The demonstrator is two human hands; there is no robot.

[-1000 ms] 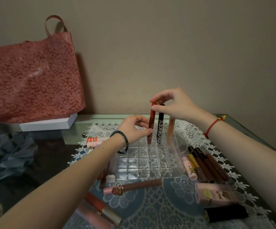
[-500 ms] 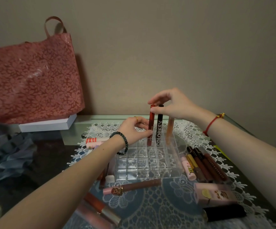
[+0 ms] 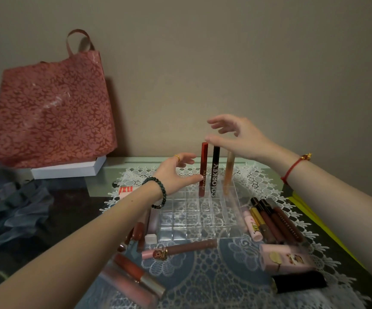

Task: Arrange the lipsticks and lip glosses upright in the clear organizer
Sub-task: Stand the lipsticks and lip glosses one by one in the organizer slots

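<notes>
Both forearms are bare, no sleeves in view. The left hand (image 3: 173,172) carries a thin gold ring (image 3: 177,157) on one finger and a dark green beaded bracelet (image 3: 159,192) at the wrist. The right hand (image 3: 240,139) has a red cord bracelet (image 3: 292,168) (small gold charm attached) at its wrist.

dark table (image 3: 64,210), white lace doily (image 3: 254,177) spread across it, white box (image 3: 69,169) and pale tray (image 3: 118,168) at back, grey fabric (image 3: 13,210) left
</notes>
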